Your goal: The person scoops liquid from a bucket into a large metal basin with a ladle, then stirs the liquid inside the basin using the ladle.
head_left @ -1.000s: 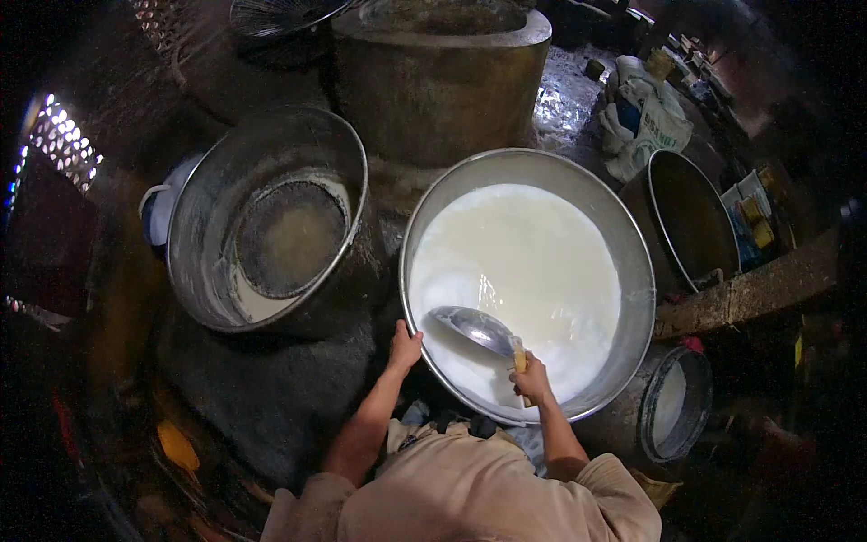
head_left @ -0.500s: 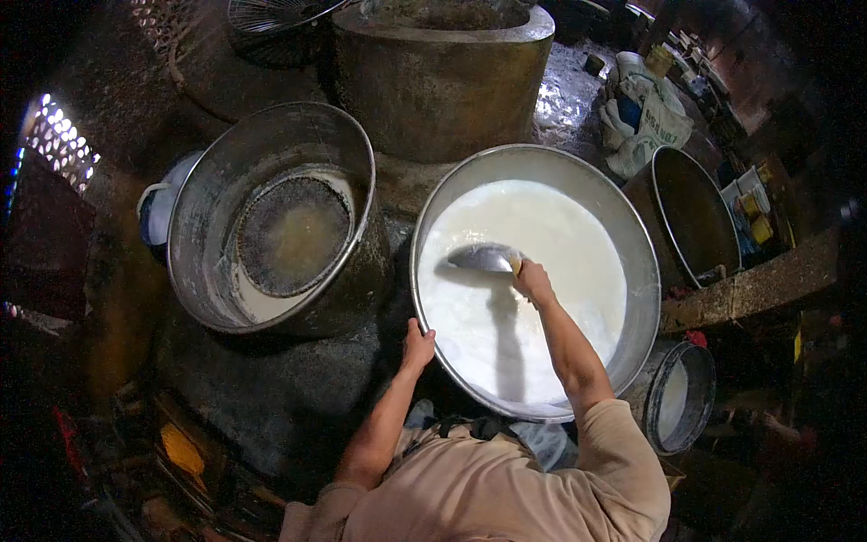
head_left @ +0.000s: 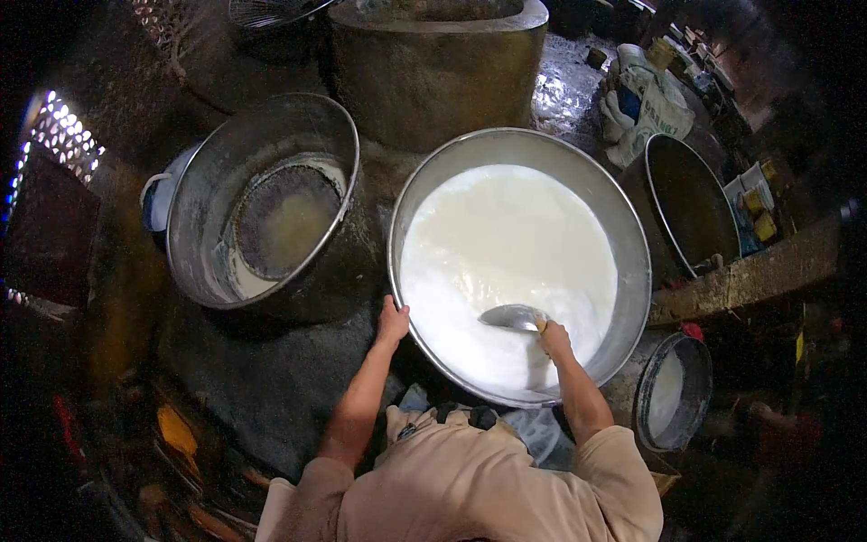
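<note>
Just left of the right grip (head_left: 555,341), which is clamped round its handle, a metal ladle (head_left: 511,316) sits at the surface of white liquid (head_left: 506,226); the left grip (head_left: 393,321) touches the wide basin's (head_left: 633,262) rim, its closure impossible to tell.

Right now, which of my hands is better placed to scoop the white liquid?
Probably your right hand: it holds the shiny, rounded metal ladle at the white liquid, while your left hand holds the rim of the round, silvery metal basin.
</note>
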A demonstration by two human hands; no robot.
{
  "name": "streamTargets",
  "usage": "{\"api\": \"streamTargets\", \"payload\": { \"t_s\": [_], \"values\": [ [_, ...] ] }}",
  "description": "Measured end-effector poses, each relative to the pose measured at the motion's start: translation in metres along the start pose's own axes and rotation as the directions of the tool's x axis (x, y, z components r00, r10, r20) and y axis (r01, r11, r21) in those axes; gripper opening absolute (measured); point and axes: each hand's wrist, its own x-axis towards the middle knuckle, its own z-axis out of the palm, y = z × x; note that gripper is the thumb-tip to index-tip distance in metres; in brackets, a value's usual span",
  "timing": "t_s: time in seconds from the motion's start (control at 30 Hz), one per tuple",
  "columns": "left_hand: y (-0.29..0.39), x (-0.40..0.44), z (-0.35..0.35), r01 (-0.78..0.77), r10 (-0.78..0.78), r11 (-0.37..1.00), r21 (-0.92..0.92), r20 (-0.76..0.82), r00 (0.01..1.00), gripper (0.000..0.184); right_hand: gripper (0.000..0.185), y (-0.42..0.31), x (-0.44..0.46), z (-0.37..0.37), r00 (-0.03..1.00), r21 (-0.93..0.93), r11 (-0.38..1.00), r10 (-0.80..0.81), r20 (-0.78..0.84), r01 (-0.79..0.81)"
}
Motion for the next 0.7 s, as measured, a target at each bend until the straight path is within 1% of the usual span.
{"api": "streamTargets", "payload": {
  "t_s": [0.07, 0.1, 0.13, 0.17, 0.2, 0.27, 0.3, 0.4, 0.43, 0.5, 0.53, 0.6, 0.67, 0.7],
  "values": [
    [0.02, -0.011, -0.009, 0.019, -0.019, 1.0, -0.002, 0.0, 1.0, 0.047, 0.02, 0.017, -0.023, -0.017, 0.999, -0.028, 0.999, 0.037, -0.001, -0.037],
    [0.019, -0.011, -0.009, 0.037, -0.036, 0.998, -0.049, 0.014, 0.999, 0.045, 0.022, 0.022, -0.037, -0.03, 0.998, -0.04, 0.998, 0.056, -0.002, -0.056],
    [0.018, -0.01, -0.009, 0.054, -0.051, 0.994, -0.095, 0.029, 0.998, 0.043, 0.024, 0.03, -0.049, -0.041, 0.999, -0.045, 0.998, 0.033, -0.015, -0.033],
    [0.021, -0.011, -0.009, 0.075, -0.075, 0.997, -0.031, 0.019, 0.997, 0.04, 0.026, 0.042, -0.06, -0.053, 1.0, -0.049, 0.999, 0.01, -0.027, -0.011],
    [0.02, -0.011, -0.008, 0.063, -0.063, 0.997, -0.046, 0.002, 0.998, 0.039, 0.028, 0.052, -0.07, -0.067, 0.999, -0.053, 0.999, -0.012, -0.04, 0.01],
    [0.016, -0.008, -0.002, 0.038, -0.041, 0.996, -0.077, -0.033, 0.999, 0.037, 0.03, 0.061, -0.093, -0.107, 0.995, -0.039, 0.994, -0.1, -0.005, 0.1],
    [0.018, -0.008, -0.004, 0.075, -0.074, 0.995, -0.07, 0.007, 0.997, 0.035, 0.03, 0.066, -0.103, -0.126, 0.989, -0.033, 0.989, -0.145, 0.013, 0.145],
    [0.044, -0.028, -0.011, 0.057, -0.058, 0.998, -0.026, -0.053, 0.997, 0.034, 0.034, 0.084, -0.11, -0.17, 0.995, -0.048, 0.994, -0.097, 0.01, 0.098],
    [0.037, -0.024, -0.008, 0.039, -0.038, 0.999, 0.006, -0.082, 0.996, 0.033, 0.035, 0.084, -0.112, -0.188, 0.996, 0.033, 0.995, -0.09, -0.014, 0.09],
    [0.042, -0.024, -0.007, 0.087, -0.087, 0.996, -0.004, -0.078, 0.993, 0.032, 0.037, 0.082, -0.108, -0.219, 0.996, 0.195, 0.978, -0.067, -0.055, 0.076],
    [0.044, -0.025, -0.007, 0.111, -0.111, 0.994, -0.008, -0.075, 0.991, 0.031, 0.037, 0.091, -0.095, -0.218, 0.975, 0.151, 0.979, -0.108, -0.192, 0.139],
    [0.041, -0.024, -0.001, 0.107, -0.106, 0.994, 0.008, -0.119, 0.987, 0.031, 0.038, 0.111, -0.054, -0.197, 0.871, 0.042, 0.969, -0.197, -0.45, 0.241],
    [0.035, -0.02, 0.002, 0.115, -0.11, 0.993, 0.028, -0.134, 0.985, 0.031, 0.037, 0.118, -0.01, -0.165, 0.763, -0.007, 0.969, -0.197, -0.616, 0.246],
    [0.032, -0.018, 0.001, 0.113, -0.106, 0.992, 0.054, -0.116, 0.988, 0.032, 0.036, 0.122, 0.009, -0.148, 0.696, -0.033, 0.969, -0.198, -0.69, 0.243]
  ]
}}
